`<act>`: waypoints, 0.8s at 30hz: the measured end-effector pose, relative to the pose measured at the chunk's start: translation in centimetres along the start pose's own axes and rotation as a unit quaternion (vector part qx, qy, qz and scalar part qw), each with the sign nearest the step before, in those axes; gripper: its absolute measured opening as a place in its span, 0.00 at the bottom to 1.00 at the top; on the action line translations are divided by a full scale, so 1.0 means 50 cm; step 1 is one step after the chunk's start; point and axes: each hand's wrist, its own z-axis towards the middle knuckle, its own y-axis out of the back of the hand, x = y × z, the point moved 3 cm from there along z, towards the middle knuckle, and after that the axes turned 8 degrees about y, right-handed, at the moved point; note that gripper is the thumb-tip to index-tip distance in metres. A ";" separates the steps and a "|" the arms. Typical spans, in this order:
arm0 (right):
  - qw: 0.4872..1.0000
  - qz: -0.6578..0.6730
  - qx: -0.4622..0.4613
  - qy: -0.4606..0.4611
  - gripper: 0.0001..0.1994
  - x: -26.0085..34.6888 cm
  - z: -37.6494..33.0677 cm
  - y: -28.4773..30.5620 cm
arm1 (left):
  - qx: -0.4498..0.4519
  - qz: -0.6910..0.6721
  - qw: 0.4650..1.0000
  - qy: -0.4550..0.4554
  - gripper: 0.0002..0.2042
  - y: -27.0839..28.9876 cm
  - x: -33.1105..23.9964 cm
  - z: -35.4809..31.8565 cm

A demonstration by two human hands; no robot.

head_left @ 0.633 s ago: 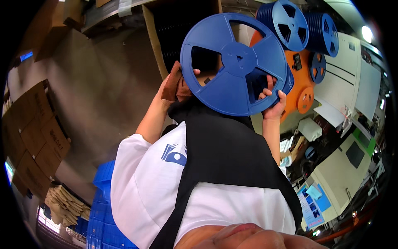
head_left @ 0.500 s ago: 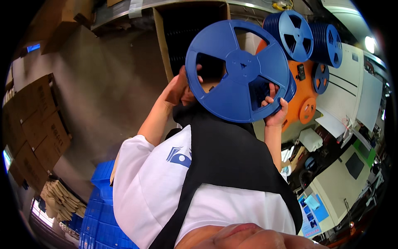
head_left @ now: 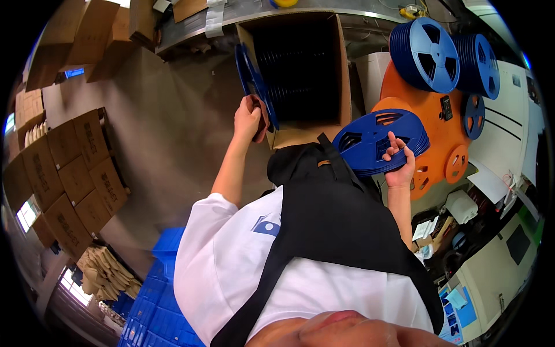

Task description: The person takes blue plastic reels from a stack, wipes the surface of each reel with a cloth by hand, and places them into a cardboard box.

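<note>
A blue plastic reel [head_left: 250, 72], turned nearly edge-on, is gripped at its lower part by my left hand [head_left: 248, 118], whose fingers are closed. A reddish-brown, cloth-like patch [head_left: 263, 121] shows beside those fingers; I cannot make out exactly what it is. The reel stands at the left side of an open cardboard box [head_left: 345, 69], whose dark inside holds rows of thin edges. On the right, my right hand [head_left: 400, 165] holds a stack of blue reels [head_left: 361, 141] against my front, its fingers reaching into an opening of the top one.
Stacked blue reels [head_left: 433, 55] stand on an orange round-edged surface [head_left: 425, 104], near an orange reel [head_left: 457, 163] and a small black device [head_left: 446, 108]. Cardboard cartons [head_left: 75, 179] are piled at left, blue crates [head_left: 153, 306] at lower left. A metal table edge [head_left: 243, 23] runs behind.
One blue reel, facing me over the stack before, is now at the left, turned edge-on in my left hand. The right hand still holds the stack, now lower. My view has shifted.
</note>
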 end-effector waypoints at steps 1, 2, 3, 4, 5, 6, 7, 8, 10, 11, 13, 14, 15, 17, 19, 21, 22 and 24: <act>1.000 0.001 -0.008 0.003 0.15 -0.001 -0.004 0.005 | -0.024 0.049 0.998 0.005 0.16 -0.012 0.007 0.010; 1.000 0.003 -0.016 0.005 0.15 -0.002 -0.009 0.008 | -0.048 0.098 0.994 0.009 0.17 -0.023 0.016 0.021; 1.000 0.004 -0.023 0.008 0.15 -0.003 -0.013 0.011 | -0.049 0.106 0.993 0.015 0.17 -0.034 0.022 0.034; 1.000 0.008 -0.023 0.009 0.15 -0.004 -0.016 0.014 | -0.050 0.114 0.992 0.021 0.17 -0.044 0.024 0.047; 1.000 0.011 -0.022 0.010 0.15 -0.005 -0.019 0.016 | -0.052 0.122 0.991 0.028 0.18 -0.053 0.027 0.060; 1.000 0.015 -0.022 0.011 0.15 -0.006 -0.022 0.018 | -0.061 0.137 0.988 0.039 0.18 -0.061 0.030 0.072; 1.000 0.012 -0.021 0.013 0.15 -0.005 -0.024 0.017 | -0.071 0.152 0.985 0.049 0.18 -0.068 0.028 0.086; 1.000 0.009 -0.020 0.015 0.15 -0.005 -0.027 0.015 | -0.081 0.166 0.981 0.059 0.18 -0.074 0.028 0.096; 1.000 0.005 -0.019 0.021 0.15 -0.006 -0.033 0.012 | -0.080 0.171 0.979 0.070 0.18 -0.078 0.034 0.114; 1.000 0.005 -0.018 0.024 0.14 -0.007 -0.036 0.011 | -0.077 0.177 0.978 0.077 0.18 -0.079 0.037 0.127; 0.999 0.009 -0.020 0.030 0.14 -0.007 -0.041 0.014 | -0.074 0.186 0.976 0.083 0.19 -0.078 0.040 0.154; 0.999 0.012 -0.022 0.032 0.14 -0.007 -0.043 0.017 | -0.073 0.188 0.976 0.083 0.19 -0.078 0.039 0.166; 0.999 0.015 -0.025 0.035 0.14 -0.007 -0.045 0.020 | -0.072 0.191 0.975 0.082 0.20 -0.077 0.038 0.180; 0.999 0.014 -0.032 0.038 0.14 -0.007 -0.050 0.020 | -0.079 0.177 0.980 0.041 0.20 -0.072 0.060 0.216; 0.998 0.014 -0.038 0.039 0.14 -0.007 -0.055 0.020 | -0.084 0.122 0.989 0.013 0.20 -0.074 0.092 0.258; 0.998 0.017 -0.044 0.041 0.13 -0.006 -0.061 0.025 | -0.044 0.059 0.997 0.027 0.21 -0.069 0.117 0.288; 0.998 0.017 -0.044 0.043 0.13 -0.004 -0.064 0.026 | -0.022 0.026 0.999 0.032 0.21 -0.071 0.123 0.298; 0.998 0.017 -0.044 0.047 0.12 -0.001 -0.069 0.029 | 0.006 0.015 0.999 0.031 0.21 -0.074 0.138 0.311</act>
